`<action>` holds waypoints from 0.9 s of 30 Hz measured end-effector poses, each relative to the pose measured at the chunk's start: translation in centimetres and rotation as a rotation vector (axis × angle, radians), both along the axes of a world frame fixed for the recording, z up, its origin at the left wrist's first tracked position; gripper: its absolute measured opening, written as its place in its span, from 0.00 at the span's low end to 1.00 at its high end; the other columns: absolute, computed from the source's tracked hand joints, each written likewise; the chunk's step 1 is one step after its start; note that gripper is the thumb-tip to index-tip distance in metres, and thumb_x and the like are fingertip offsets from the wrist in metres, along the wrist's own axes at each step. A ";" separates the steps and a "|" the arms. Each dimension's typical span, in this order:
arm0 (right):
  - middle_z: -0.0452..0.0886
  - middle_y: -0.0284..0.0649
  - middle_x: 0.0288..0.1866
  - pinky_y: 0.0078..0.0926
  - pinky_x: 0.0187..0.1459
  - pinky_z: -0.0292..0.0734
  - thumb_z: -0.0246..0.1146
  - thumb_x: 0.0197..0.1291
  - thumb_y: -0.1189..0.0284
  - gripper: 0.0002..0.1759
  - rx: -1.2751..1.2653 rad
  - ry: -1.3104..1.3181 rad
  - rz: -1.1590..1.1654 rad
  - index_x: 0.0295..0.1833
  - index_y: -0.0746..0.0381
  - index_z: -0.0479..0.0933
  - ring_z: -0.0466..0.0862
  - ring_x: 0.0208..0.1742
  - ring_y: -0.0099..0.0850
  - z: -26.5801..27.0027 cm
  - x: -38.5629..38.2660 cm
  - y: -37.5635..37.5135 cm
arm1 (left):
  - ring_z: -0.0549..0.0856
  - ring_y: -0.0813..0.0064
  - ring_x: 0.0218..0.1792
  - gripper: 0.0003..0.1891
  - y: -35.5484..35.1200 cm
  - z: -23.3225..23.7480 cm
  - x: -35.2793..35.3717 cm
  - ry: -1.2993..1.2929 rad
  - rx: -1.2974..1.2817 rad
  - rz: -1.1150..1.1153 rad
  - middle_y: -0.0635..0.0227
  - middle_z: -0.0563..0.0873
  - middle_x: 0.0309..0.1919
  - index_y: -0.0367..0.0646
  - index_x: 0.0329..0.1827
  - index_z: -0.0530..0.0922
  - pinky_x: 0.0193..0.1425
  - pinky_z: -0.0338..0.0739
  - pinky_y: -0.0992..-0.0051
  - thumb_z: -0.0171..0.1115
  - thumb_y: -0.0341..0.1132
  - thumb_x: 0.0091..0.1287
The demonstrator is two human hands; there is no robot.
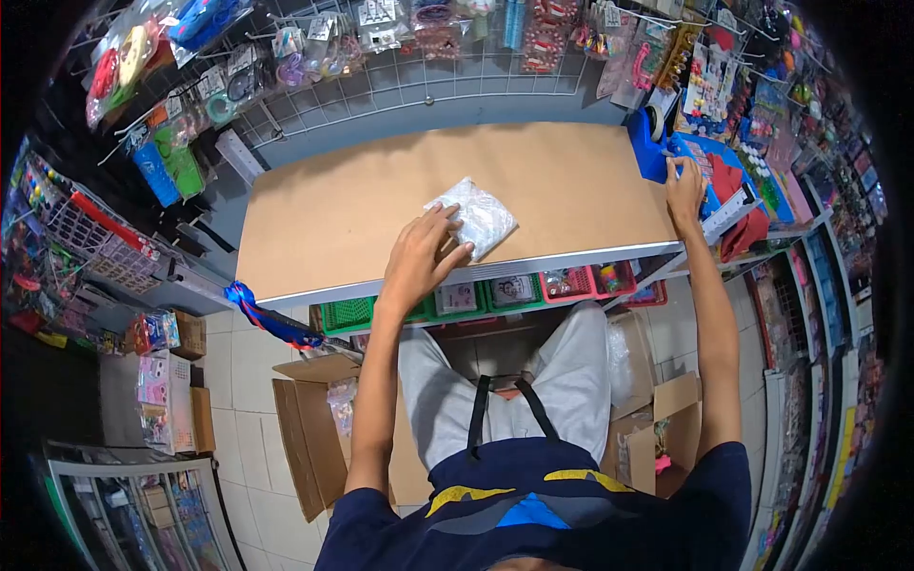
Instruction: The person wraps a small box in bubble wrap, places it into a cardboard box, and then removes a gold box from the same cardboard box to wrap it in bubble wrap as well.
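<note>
A small white wrapped packet point(486, 221), seemingly in clear plastic, lies on the brown tabletop point(343, 209). My left hand point(421, 255) rests at the packet's left side, its fingers apart and the fingertips touching it. At the table's right end stands a blue tape dispenser point(647, 147) with a roll of tape point(656, 122) in it. My right hand point(684, 195) is at the dispenser's near right end, fingers pinched together. Whatever is between those fingertips is too small to make out.
Beside the dispenser sits a blue basket point(762, 205) of small goods. Below the tabletop are green baskets point(347, 314) and red baskets point(568, 283). Cardboard boxes point(300, 447) flank my legs. A wire rack point(428, 90) with hanging packs rises behind the table.
</note>
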State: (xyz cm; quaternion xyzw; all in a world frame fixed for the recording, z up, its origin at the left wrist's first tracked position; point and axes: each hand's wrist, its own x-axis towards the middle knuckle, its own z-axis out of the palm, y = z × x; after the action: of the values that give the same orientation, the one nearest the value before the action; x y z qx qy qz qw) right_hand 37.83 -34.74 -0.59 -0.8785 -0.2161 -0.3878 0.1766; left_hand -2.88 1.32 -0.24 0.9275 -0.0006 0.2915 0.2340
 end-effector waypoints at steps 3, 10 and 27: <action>0.85 0.42 0.45 0.46 0.58 0.68 0.66 0.68 0.61 0.12 -0.082 0.039 0.030 0.42 0.59 0.81 0.82 0.55 0.43 -0.5 -0.3 -0.9 | 0.76 0.51 0.70 0.24 -0.2 -0.4 -0.2 -0.021 -0.025 -0.008 0.54 0.85 0.59 0.39 0.63 0.80 0.73 0.69 0.56 0.68 0.45 0.69; 0.88 0.43 0.49 0.29 0.57 0.76 0.72 0.64 0.64 0.14 0.460 0.340 0.299 0.43 0.65 0.87 0.86 0.54 0.34 -0.1 -0.7 -1.2 | 0.79 0.53 0.67 0.23 -0.1 -0.3 -0.3 -0.028 -0.040 -0.007 0.57 0.87 0.56 0.40 0.61 0.80 0.72 0.71 0.56 0.67 0.46 0.70; 0.90 0.41 0.42 0.18 0.41 0.77 0.75 0.58 0.72 0.26 0.095 1.411 1.063 0.64 0.63 0.81 0.85 0.39 0.21 7.8 -19.8 20.1 | 0.83 0.53 0.62 0.14 -0.1 -0.7 0.1 -0.099 0.069 -0.061 0.59 0.85 0.59 0.39 0.45 0.83 0.65 0.77 0.57 0.67 0.42 0.70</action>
State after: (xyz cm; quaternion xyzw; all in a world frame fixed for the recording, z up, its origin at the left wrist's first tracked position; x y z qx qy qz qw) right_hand 17.99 -14.61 7.18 -0.6883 -0.4200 0.3695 0.4620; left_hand -2.75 1.24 -0.90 0.9190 -0.0506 0.3297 0.2103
